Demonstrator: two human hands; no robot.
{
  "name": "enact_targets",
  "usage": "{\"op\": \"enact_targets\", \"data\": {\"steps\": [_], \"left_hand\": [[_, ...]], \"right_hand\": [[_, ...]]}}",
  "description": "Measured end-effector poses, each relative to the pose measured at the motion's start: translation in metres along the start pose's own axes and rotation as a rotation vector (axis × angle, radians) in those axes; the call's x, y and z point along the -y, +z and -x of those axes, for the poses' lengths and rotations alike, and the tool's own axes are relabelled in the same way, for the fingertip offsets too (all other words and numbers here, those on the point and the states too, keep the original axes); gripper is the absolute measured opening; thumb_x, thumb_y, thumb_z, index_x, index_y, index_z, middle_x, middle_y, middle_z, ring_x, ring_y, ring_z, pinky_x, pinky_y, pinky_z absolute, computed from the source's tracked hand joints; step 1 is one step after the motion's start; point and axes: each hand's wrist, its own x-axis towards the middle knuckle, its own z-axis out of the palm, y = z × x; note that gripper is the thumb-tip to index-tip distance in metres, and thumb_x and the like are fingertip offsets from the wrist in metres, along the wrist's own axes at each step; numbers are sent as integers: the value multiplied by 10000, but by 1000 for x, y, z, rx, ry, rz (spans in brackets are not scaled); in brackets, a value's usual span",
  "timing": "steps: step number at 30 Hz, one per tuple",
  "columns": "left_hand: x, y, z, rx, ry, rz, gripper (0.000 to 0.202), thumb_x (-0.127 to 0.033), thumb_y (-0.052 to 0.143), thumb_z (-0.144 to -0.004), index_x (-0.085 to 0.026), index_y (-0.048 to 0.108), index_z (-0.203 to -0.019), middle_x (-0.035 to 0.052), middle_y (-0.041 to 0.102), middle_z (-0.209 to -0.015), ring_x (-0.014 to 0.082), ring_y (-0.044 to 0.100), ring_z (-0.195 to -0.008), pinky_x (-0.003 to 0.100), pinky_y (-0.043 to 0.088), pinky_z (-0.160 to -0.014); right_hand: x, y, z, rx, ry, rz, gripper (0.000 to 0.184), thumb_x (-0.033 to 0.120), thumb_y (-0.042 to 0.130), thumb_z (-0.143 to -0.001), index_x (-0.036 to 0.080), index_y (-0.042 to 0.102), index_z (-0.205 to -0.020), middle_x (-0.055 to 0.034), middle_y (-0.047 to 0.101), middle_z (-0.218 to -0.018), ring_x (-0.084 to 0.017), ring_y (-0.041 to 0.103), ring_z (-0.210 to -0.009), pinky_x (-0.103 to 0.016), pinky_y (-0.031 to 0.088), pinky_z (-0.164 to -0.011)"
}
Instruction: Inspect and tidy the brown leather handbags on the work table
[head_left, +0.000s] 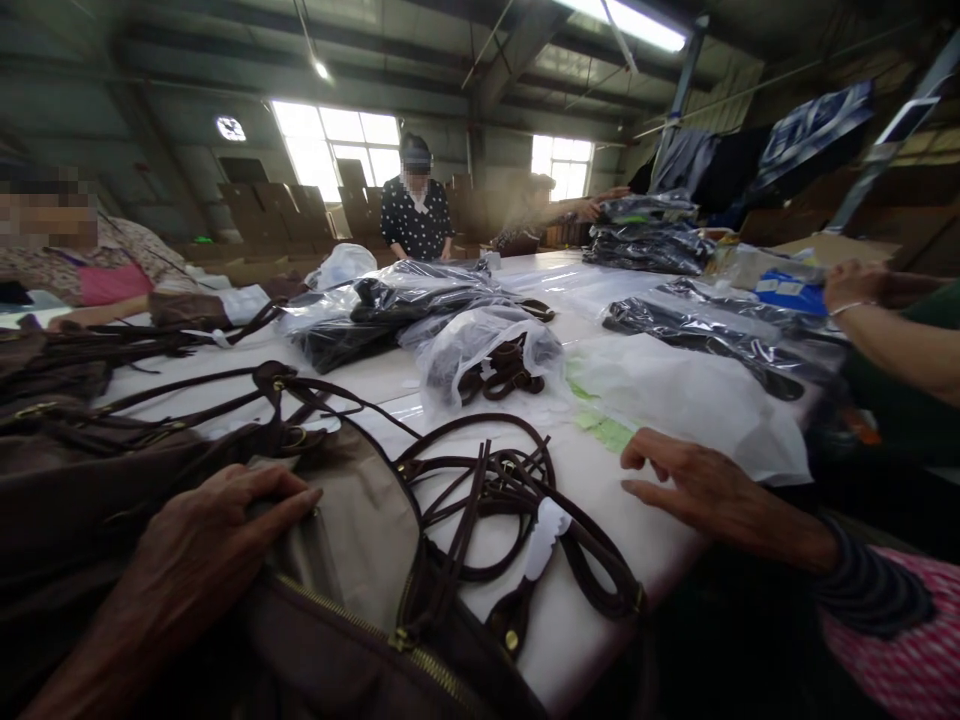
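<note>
A dark brown handbag [337,640] lies before me, its brass zipper undone and its beige lining [352,500] exposed. My left hand [217,530] is closed on the near side of the bag's opening, fingertips against the lining. Held out over the table's right edge, my right hand [697,490] is empty, with thumb and fingers apart. Between the hands lies a coil of thin brown straps [517,480] with a white paper wrap [547,535] around part of it. Close to my right fingertips are a green paper piece [607,432] and a white plastic bag [682,400].
A translucent bag [495,350] holding brown straps stands mid-table, with plastic-wrapped dark goods [412,300] behind it. More brown bags [60,370] lie at left. People work around the table; a co-worker's hand [859,290] is at right. Wrapped items [652,235] are stacked at the back.
</note>
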Motion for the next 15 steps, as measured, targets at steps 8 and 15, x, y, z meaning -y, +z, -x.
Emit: {"op": "enact_targets", "data": {"steps": [8, 15], "left_hand": [[-15, -7, 8, 36, -61, 52, 479, -660, 468, -759, -268, 729, -848, 48, 667, -946, 271, 627, -897, 379, 441, -820], [-17, -7, 11, -11, 4, 42, 437, -598, 481, -817, -238, 727, -845, 59, 665, -957, 261, 609, -921, 363, 417, -834]], "right_hand": [[37, 24, -66, 48, -219, 16, 128, 263, 511, -963, 197, 608, -911, -32, 652, -886, -179, 590, -814, -313, 408, -761], [28, 18, -62, 28, -99, -301, 225, 329, 565, -912, 199, 630, -740, 9, 596, -677, -151, 535, -651, -281, 374, -620]]}}
